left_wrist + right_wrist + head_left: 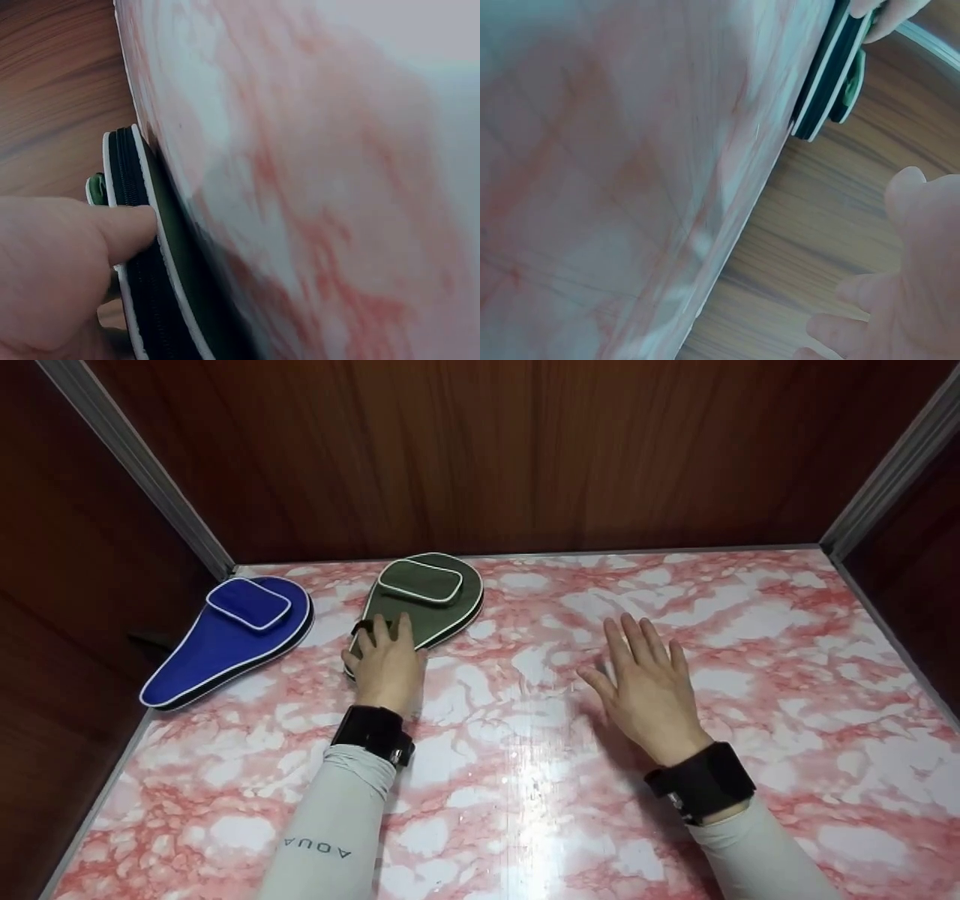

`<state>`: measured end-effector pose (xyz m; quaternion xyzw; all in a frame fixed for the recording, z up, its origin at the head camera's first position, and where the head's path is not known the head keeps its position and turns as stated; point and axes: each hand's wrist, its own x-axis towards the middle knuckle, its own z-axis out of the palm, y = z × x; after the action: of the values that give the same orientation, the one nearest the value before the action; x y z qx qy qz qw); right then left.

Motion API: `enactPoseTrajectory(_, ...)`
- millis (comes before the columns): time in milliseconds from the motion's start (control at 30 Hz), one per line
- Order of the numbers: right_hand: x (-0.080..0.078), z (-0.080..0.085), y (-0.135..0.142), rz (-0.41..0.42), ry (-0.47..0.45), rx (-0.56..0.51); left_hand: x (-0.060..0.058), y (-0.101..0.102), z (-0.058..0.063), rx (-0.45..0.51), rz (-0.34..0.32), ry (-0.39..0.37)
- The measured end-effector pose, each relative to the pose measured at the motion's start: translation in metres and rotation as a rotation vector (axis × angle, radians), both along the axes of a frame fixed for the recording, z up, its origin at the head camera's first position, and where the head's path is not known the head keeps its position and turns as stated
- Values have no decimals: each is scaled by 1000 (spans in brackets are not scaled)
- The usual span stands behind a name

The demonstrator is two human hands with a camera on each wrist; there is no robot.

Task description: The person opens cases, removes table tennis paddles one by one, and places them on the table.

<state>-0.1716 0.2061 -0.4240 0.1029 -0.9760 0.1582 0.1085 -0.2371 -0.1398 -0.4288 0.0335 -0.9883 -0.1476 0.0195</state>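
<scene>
The left hand (390, 666) lies over the narrow end of the green case (441, 616), its fingers spread across the top and its thumb on the black zipped side — whether they grip it, one cannot tell. The right hand (651, 694) hovers above the table (540, 675), fingers stretched out and the thumb held wide of them. Each wrist wears a black band (369, 733), and below the bands come light grey sleeves (322, 825), the left one lettered "AQUA". The green case lies near the table's back edge, white piping round it, pocket upward. To its left, just apart, the blue case (225, 641) lies slantwise by the corner. Dark wood panels (525, 457) rise behind.
</scene>
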Motion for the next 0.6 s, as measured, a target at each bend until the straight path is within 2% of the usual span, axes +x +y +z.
enactPoseTrajectory(233,0,0,0,-1,-10,-17,2,-1,1,0,-18,45)
enactPoseTrajectory(600,0,-1,1,4,-1,6,8,-1,1,32,-93,51)
